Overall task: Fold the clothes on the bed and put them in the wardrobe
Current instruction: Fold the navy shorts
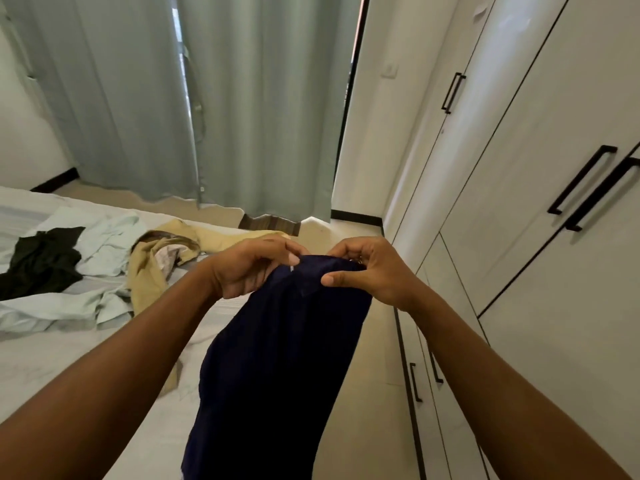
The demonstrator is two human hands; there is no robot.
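Folding step: left hand and right hand pinch navy garment top edge, hanging; next needs straightening over bed.

Lighting, as I read it: soft, even daylight through the curtains; pale sheen on wardrobe doors; edges bow, wide-angle; mild softness.

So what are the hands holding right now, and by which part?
Both hands, left hand and right hand, pinch the top edge of a dark navy garment, which hangs down from them above the bed edge.
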